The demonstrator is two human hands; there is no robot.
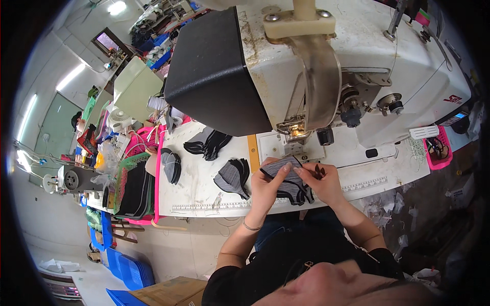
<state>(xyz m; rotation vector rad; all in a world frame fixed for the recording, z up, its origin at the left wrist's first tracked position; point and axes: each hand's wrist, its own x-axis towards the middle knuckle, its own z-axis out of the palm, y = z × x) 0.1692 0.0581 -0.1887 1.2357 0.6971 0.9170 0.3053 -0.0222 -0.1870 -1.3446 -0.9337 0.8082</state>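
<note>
Just in front of the sewing machine's needle area (pixel 298 133), both hands hold a grey fabric piece with black edging (pixel 286 166). My left hand (pixel 266 187) is closed on its left side, the thumb pressed on top. My right hand (pixel 326 184) pinches its right side, thumb toward the other thumb. A small dark object (pixel 319 172) shows at the right fingers; its kind is unclear. Below the hands, more black-edged grey fabric (pixel 296 196) reaches the table's front edge. To the left lie a stack of grey and black cut pieces (pixel 232 178) and another dark stack (pixel 208 143).
The white machine head with its black cover (pixel 214 76) fills the space above the hands. A ruler strip (pixel 204 208) runs along the table's front edge. A green basket (pixel 122 186) of black pieces stands left, a pink basket (pixel 438 148) right. Blue crates (pixel 133 270) sit on the floor.
</note>
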